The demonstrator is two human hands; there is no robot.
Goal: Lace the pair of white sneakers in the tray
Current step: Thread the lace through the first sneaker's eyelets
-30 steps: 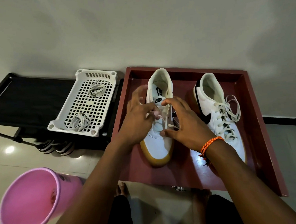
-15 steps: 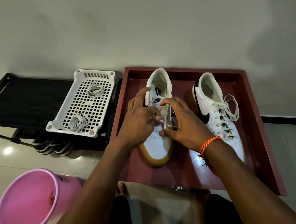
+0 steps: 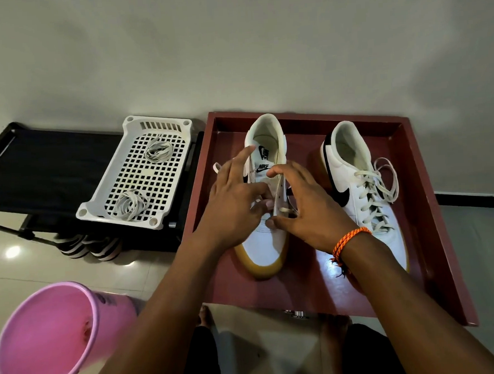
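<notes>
Both hands at the unlaced left-hand sneaker [image 3: 267, 237] in the dark red tray [image 3: 433, 233].

Left hand [image 3: 235, 205] — index finger straight toward the collar, other fingers curled in over the eyelets, pinching the white lace [image 3: 285, 210]. Right hand [image 3: 301, 203] — thumb at the lower eyelet edge, forefinger arched over the tongue, gripping the eyelet flap. Laced sneaker [image 3: 364, 191] lies to the right in the same tray. Coiled spare laces [image 3: 129, 205] in white basket [image 3: 141, 176]; pink bucket [image 3: 47, 337] near left.
</notes>
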